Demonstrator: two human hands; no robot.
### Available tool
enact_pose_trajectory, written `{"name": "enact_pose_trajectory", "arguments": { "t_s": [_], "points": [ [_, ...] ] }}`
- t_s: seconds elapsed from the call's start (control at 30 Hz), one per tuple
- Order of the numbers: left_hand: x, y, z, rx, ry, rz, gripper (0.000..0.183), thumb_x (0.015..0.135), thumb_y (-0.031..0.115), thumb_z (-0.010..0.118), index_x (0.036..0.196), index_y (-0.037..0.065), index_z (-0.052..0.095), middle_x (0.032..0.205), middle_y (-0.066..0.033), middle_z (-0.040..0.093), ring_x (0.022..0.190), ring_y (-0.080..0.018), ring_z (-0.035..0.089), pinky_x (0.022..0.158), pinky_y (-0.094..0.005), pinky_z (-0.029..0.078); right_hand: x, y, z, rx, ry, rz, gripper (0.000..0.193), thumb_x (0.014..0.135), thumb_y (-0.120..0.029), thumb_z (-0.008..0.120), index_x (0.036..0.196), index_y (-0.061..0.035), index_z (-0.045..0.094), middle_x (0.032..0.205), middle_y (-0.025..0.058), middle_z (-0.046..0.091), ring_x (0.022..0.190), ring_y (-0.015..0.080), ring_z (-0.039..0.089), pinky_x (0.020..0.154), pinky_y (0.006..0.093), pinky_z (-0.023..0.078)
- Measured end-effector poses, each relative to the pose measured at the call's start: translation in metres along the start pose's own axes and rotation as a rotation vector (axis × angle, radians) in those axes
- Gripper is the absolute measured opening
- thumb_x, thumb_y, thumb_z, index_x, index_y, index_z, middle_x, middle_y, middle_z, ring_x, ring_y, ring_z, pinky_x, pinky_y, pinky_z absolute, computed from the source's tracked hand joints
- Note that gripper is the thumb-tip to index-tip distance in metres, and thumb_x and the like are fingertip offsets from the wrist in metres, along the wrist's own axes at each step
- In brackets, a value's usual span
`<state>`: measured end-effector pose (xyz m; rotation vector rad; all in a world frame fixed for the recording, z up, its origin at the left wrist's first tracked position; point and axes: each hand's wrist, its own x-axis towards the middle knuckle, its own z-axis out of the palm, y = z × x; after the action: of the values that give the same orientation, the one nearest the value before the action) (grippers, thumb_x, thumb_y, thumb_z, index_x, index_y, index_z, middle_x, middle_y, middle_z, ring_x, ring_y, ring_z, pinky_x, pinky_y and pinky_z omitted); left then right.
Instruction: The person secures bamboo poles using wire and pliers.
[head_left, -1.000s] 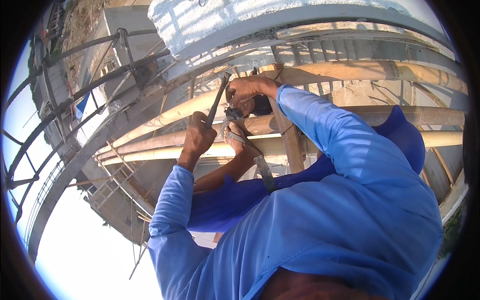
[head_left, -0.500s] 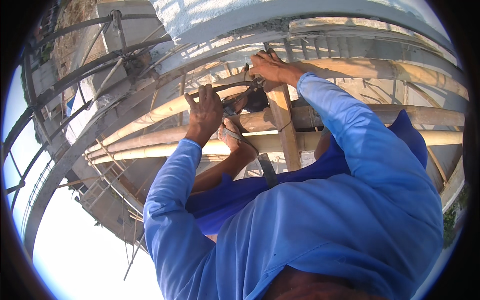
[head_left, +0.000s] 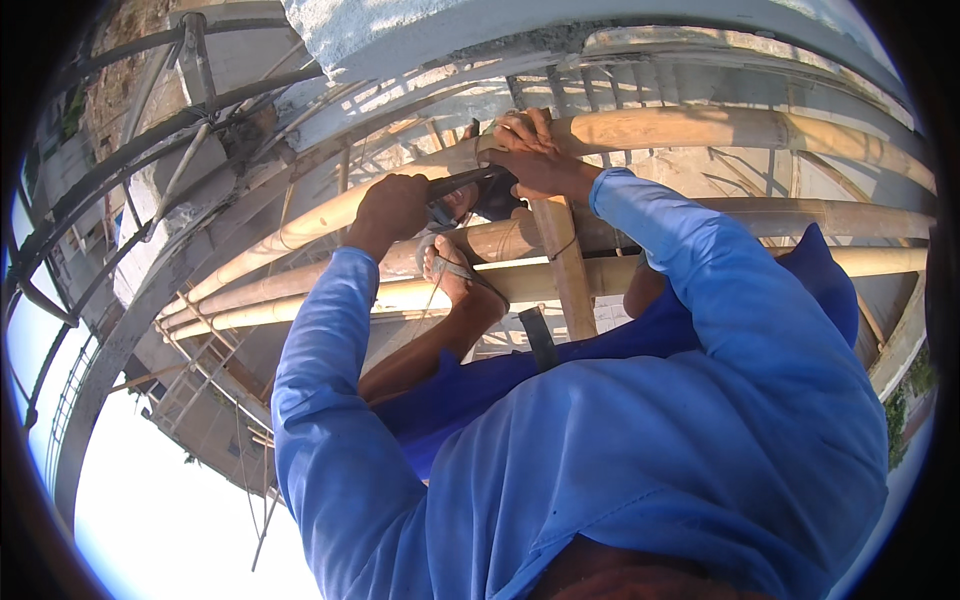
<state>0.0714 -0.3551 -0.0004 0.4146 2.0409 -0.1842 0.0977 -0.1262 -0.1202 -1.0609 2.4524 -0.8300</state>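
My left hand [head_left: 392, 210] is closed round the handle of dark metal pincers [head_left: 462, 181]. The tool reaches right toward the joint where an upright split-bamboo post [head_left: 563, 262] meets the upper bamboo pole [head_left: 670, 129]. At that joint, my right hand [head_left: 538, 158] has its fingers bent over the post's top, beside the pincers' head. Those fingers cover the jaws and whatever they pinch. Below the tool, my sandalled foot [head_left: 452, 268] rests on the middle bamboo pole [head_left: 500, 241].
Through the gap under the pincers, part of another person [head_left: 495, 197] shows below. A lower bamboo pole [head_left: 400, 294] runs alongside the others. A rough white concrete ledge [head_left: 400, 40] overhangs the far side. Dark scaffold poles [head_left: 120, 170] cross at left, with a deep drop beyond.
My left hand has moved left and slightly down, its fingers now closed tighter round the handle. My right hand has shifted slightly down over the joint, covering the pincers' head. The view has shifted slightly.
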Motion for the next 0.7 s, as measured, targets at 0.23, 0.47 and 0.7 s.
{"name": "enact_pose_trajectory", "arguments": {
  "t_s": [0.23, 0.47, 0.7],
  "points": [
    [0.034, -0.032, 0.018, -0.596, -0.519, 0.039, 0.029, 0.068, 0.003, 0.056, 0.096, -0.003, 0.057, 0.085, -0.0175, 0.065, 0.074, -0.0303, 0.066, 0.063, -0.0423, 0.054, 0.022, -0.067, 0.044, -0.044, 0.277, 0.047, 0.066, 0.074, -0.035, 0.064, 0.127, -0.0008, 0.043, 0.116, 0.0154, 0.051, 0.119, 0.0290, 0.043, 0.098, 0.0469, 0.029],
    [0.013, -0.022, 0.023, -1.299, -0.756, -0.163, 0.034, 0.067, 0.011, 0.061, 0.099, 0.000, 0.060, 0.089, -0.0140, 0.065, 0.067, -0.0201, 0.063, 0.058, -0.0352, 0.051, 0.048, -0.059, 0.050, 0.231, 0.158, -0.182, 0.023, 0.078, -0.025, 0.055, 0.088, -0.0039, 0.053, 0.092, 0.0135, 0.055, 0.081, 0.0286, 0.061, 0.072, 0.0401, 0.048],
    [-0.011, 0.038, 0.128, -1.842, -0.548, -0.121, 0.036, 0.068, 0.017, 0.064, 0.099, 0.000, 0.061, 0.086, -0.0135, 0.066, 0.068, -0.0208, 0.064, 0.057, -0.0341, 0.051, 0.025, -0.058, 0.027, 0.099, -0.128, -0.523, 0.014, 0.073, -0.014, 0.057, 0.082, -0.0043, 0.053, 0.079, 0.0089, 0.056, 0.074, 0.0250, 0.063, 0.060, 0.0363, 0.050]
  ]
}}
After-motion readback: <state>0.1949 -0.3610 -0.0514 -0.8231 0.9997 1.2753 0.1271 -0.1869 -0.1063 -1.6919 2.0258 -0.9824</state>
